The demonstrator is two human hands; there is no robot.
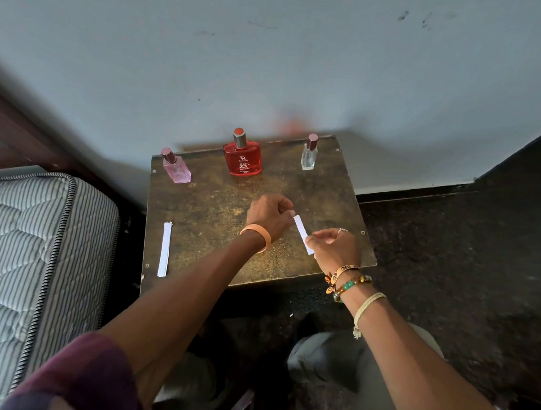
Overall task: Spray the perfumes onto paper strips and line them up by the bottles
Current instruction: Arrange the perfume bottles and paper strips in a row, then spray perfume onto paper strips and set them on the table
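White and narrow, the paper strip [301, 231] is over the worn brown tabletop [198, 222], pinched at both ends. Your left hand [270, 216] has curled fingers on its far end, and your right hand [334, 248] nips the near end. Its long axis runs away from you toward the slim clear glass bottle [309, 155], which stands well beyond. Your left hand lies nearer the square red perfume bottle [243, 158], so that one looks the easier reach.

A bedroom: striped mattress [32, 253] beside a small table [218, 201].
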